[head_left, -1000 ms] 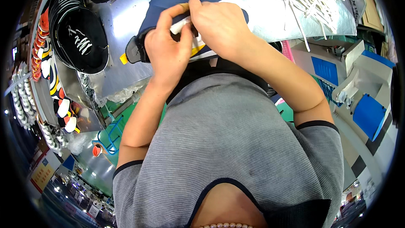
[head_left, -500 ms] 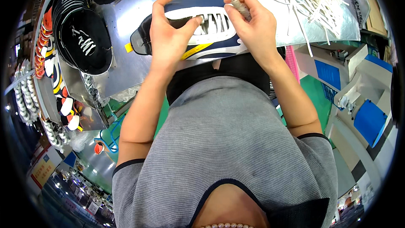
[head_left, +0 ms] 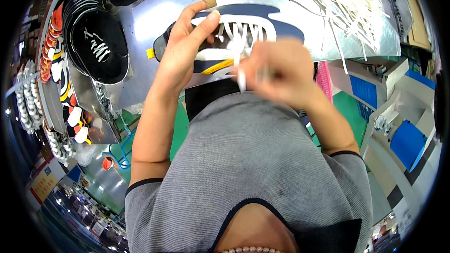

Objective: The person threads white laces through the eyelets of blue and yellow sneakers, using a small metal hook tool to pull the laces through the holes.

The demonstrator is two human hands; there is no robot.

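Observation:
A navy, white and yellow shoe upper (head_left: 251, 10) lies sideways on the metal table in front of me, white laces strung across its opening. My left hand (head_left: 182, 49) is closed around its left end, thumb on the white edge and some fingers inside the opening. A tan wrap covers its index fingertip. Below the laced opening, my right hand (head_left: 283, 72) is smeared by motion. It grips a white shoelace (head_left: 241, 77) drawn taut toward my body. Something greyish shows in the same hand, too blurred to name.
A heap of loose white laces (head_left: 349, 11) covers the table's far right. Stacked black shoe uppers (head_left: 101, 49) stand at the left, beside a rack of orange and white pieces (head_left: 49, 51). A pink basket (head_left: 324, 82) and cartons (head_left: 354, 77) are below the right edge.
My right hand has moved down toward my body from the upper's right end, drawing the lace out. The upper has shifted slightly right and nearer; my left hand moved slightly with it.

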